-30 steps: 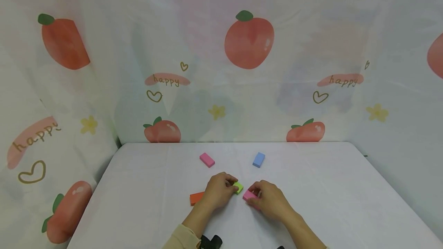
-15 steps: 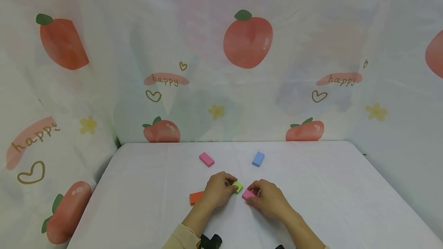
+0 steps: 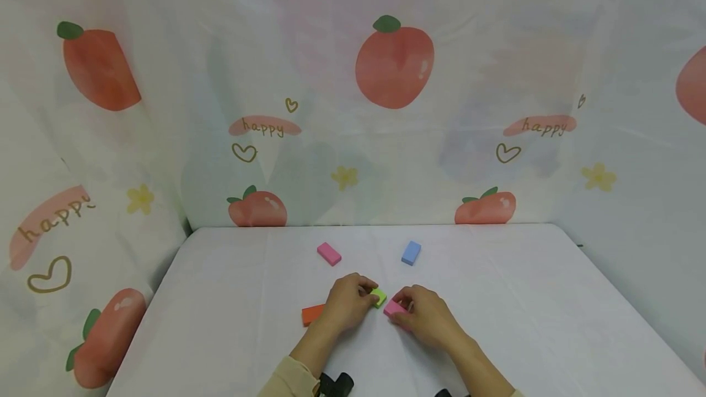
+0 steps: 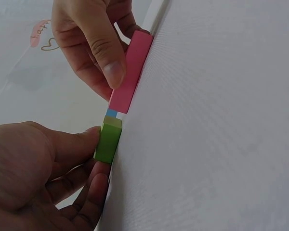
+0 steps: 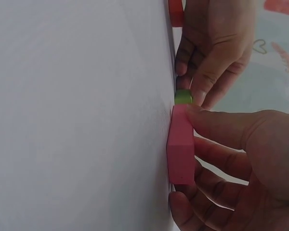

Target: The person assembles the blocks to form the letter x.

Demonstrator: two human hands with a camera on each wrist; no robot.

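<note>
My left hand [image 3: 347, 306] pinches a light green block [image 3: 379, 297] between thumb and fingers, low over the white table. Opposite it, my right hand [image 3: 431, 318] grips a pink block [image 3: 393, 308] by its sides. In the head view a narrow strip of tablecloth shows between the two blocks. The left wrist view has the pink block [image 4: 131, 72] at the tabletop, its near end close to the green block [image 4: 109, 140]. From the right wrist, the pink block [image 5: 181, 156] overlaps part of the green one [image 5: 184, 97].
A second pink block [image 3: 329, 253] and a blue block [image 3: 410, 253] lie farther back on the white table [image 3: 242, 287]. Beside my left forearm is an orange block [image 3: 312, 315], partly covered. Fruit-printed cloth [image 3: 397, 170] rises behind the table's far edge.
My right hand has shifted slightly left with its pink block, narrowing the gap to the green block. My left hand keeps almost the same place, still pinching the green block.
</note>
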